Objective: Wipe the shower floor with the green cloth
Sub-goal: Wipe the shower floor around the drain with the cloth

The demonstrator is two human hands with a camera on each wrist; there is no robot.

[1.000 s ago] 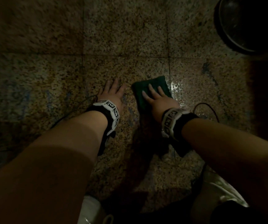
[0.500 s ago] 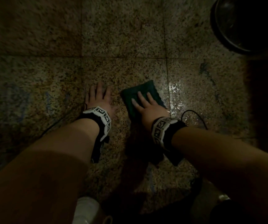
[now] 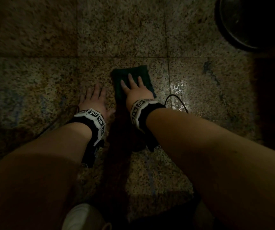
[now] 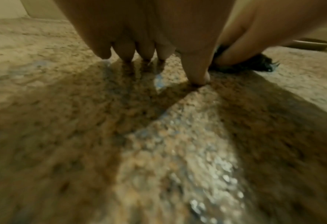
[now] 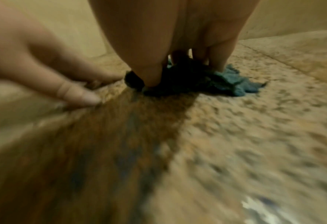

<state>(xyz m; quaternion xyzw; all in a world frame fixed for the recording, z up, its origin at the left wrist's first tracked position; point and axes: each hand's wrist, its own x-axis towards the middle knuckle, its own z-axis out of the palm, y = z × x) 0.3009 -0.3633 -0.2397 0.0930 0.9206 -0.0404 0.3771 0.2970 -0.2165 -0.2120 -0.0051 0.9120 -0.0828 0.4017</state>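
Step in hand: a wiping stroke across the shower floor (image 3: pixel 120 39), which is speckled stone tile with grout lines.
Green cloth: the green cloth (image 3: pixel 131 73) lies folded and flat on the middle tile, just left of a grout line and under the right palm.
Right hand: the right hand (image 3: pixel 136 90) lies flat on the cloth, fingers straight and spread, pressing rather than gripping.
Left hand: the left hand (image 3: pixel 93 100) is flat on bare tile just left of the cloth, fingers extended, apparently bracing the body; it holds nothing.
Wet patch: a wet patch (image 3: pixel 178 90) glistens just right of the cloth, across the grout line.
Basin: a dark round basin (image 3: pixel 252 22) sits at far right, well apart.
Doing it well: keep the palm weight even so the cloth stays folded, overlap each pass, and work toward the shine. The cloth's loose right edge looks likely to bunch if pushed edge-first.
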